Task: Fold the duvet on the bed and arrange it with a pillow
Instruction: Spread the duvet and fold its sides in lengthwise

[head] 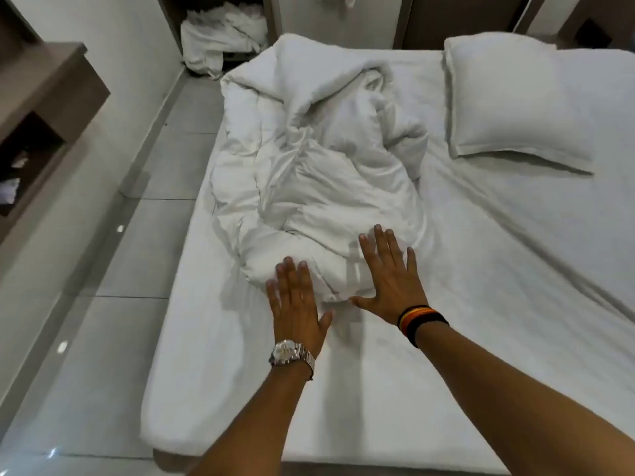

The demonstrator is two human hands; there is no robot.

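A crumpled white duvet (316, 149) lies bunched along the left half of the bed (498, 269), stretching from the headboard end toward me. A white pillow (512, 101) rests flat at the far right of the mattress, apart from the duvet. My left hand (295, 304), with a metal watch on the wrist, is spread flat at the duvet's near edge. My right hand (388, 280), with striped bands on the wrist, lies palm down with fingers apart on the duvet's near end. Neither hand grips any cloth.
A heap of white linen (223, 39) sits on the floor beyond the bed's far left corner. A brown wall shelf (44, 108) juts out at the left. Grey floor tiles (144, 269) run along the bed's left side.
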